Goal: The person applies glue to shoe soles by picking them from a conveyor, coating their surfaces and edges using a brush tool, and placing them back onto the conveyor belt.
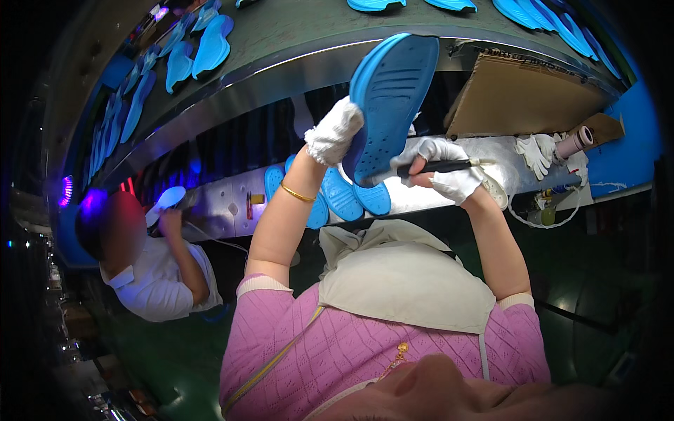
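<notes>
My left hand [337, 130], in a white glove, is closed round the side of a blue shoe sole [394, 95]. The sole is raised and tilted, its grooved and perforated face showing. In my right hand [444, 168], gloved with some fingertips bare, is a black-handled brush [449, 166]. Its blurred pale tip is by the lower end of the sole; whether they touch, I cannot tell. Below the raised sole, several blue perforated soles [342, 196] lie on the lit metal bench [235, 203].
Beyond the bench runs a dark green conveyor [295, 31] with a metal edge, carrying blue soles [213, 46]. On the right are a cardboard sheet [523, 98], white gloves [533, 156], a pinkish roll [574, 142] and a pale looped tube [540, 224]. A co-worker [158, 281] sits at the left.
</notes>
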`<state>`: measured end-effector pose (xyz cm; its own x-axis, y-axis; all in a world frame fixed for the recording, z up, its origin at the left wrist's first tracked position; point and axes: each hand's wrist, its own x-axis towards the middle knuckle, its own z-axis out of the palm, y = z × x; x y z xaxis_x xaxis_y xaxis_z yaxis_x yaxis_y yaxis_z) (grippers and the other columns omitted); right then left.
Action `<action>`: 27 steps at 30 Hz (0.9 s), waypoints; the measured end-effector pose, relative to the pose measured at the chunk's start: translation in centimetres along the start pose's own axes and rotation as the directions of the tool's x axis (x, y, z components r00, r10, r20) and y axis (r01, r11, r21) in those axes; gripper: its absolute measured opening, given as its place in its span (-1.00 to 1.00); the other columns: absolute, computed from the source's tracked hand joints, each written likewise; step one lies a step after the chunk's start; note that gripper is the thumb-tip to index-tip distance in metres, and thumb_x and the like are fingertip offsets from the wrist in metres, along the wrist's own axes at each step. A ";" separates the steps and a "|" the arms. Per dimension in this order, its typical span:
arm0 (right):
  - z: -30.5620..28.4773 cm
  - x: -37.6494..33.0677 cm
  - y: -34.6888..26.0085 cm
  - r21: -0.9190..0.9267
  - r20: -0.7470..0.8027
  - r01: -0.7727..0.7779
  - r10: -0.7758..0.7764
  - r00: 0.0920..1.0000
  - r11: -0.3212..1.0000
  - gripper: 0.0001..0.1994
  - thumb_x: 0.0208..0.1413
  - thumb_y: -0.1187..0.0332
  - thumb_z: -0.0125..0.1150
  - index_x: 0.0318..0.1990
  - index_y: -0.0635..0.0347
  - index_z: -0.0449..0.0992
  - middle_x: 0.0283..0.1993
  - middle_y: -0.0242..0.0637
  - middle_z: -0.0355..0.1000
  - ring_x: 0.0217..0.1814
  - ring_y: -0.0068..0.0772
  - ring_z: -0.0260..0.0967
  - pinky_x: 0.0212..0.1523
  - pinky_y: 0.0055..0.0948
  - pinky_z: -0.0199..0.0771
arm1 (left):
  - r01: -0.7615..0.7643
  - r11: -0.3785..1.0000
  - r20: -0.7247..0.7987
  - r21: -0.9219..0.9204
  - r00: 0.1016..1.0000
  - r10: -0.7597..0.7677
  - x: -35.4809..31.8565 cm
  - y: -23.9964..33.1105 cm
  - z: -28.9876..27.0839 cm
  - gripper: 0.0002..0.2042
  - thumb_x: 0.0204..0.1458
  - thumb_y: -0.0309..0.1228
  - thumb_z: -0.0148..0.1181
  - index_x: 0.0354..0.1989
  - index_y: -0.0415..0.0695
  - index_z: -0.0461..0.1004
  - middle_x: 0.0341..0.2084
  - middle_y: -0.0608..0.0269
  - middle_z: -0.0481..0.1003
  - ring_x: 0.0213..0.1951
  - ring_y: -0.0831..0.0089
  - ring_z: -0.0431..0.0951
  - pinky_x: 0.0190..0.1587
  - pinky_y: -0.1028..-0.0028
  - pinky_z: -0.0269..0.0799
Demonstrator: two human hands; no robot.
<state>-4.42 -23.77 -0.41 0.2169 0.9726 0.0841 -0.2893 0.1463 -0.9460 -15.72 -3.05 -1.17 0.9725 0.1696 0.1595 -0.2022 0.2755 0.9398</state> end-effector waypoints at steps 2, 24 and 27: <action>0.2 0.5 0.3 -0.442 0.044 0.211 -0.213 0.976 0.872 -0.87 -0.16 0.47 0.36 -0.48 0.20 0.49 -0.34 -0.24 0.47 -0.16 -0.30 0.48 -0.14 -0.37 0.48 | 0.073 0.997 0.002 -0.037 0.997 -0.073 1.0 -0.2 -0.2 -0.20 -0.15 0.27 0.19 0.04 -0.23 0.37 -0.16 0.11 0.51 -0.18 0.40 0.55 -0.12 0.39 0.55; -2.2 0.8 -1.2 -0.717 0.162 0.233 -0.168 0.972 0.657 -0.86 -0.13 0.60 0.29 -0.44 0.20 0.45 -0.40 -0.34 0.40 -0.26 -0.51 0.44 -0.22 -0.52 0.47 | 0.421 0.902 -0.258 0.098 0.886 -0.385 2.2 0.6 -0.1 -0.34 0.07 0.19 0.00 0.04 -0.22 0.38 -0.25 0.08 0.52 -0.33 0.39 0.58 -0.29 0.43 0.58; -2.5 0.1 -1.9 -0.303 -0.009 0.074 -0.081 0.997 0.950 -0.87 -0.11 0.59 0.28 -0.41 0.20 0.45 -0.37 -0.30 0.45 -0.31 -0.48 0.45 -0.25 -0.49 0.48 | 0.091 0.992 -0.177 -0.091 0.978 -0.106 0.9 2.2 -0.1 -0.35 0.08 0.14 0.05 0.12 -0.19 0.28 -0.20 0.12 0.50 -0.21 0.35 0.56 -0.16 0.37 0.55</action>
<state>-1.47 -24.40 0.61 0.2482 0.9559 0.1571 0.0241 0.1560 -0.9875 -15.28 -2.17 1.01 0.9526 0.3042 0.0030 -0.1224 0.3744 0.9192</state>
